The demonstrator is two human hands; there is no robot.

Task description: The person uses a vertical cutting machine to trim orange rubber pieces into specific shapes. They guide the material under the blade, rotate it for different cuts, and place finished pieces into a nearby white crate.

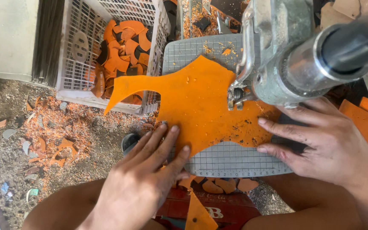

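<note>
Head view: our left hand (143, 187) and right hand (320, 142) press flat, fingers spread, on the orange sheet (196, 102) beneath the cutting machine (286, 55).

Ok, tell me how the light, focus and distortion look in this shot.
Head view: bright, even daylight, with the orange sheet vivid and sharp. The left hand and right hand are crisp, casting only soft shadows on the gridded plate. The machine's metal cylinder, close to the lens, is soft, looms large and carries glare. The basket leans from wide-angle distortion.

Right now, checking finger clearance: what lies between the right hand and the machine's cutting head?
In the head view, only the orange sheet lies between the right hand and the cutting head.
</note>
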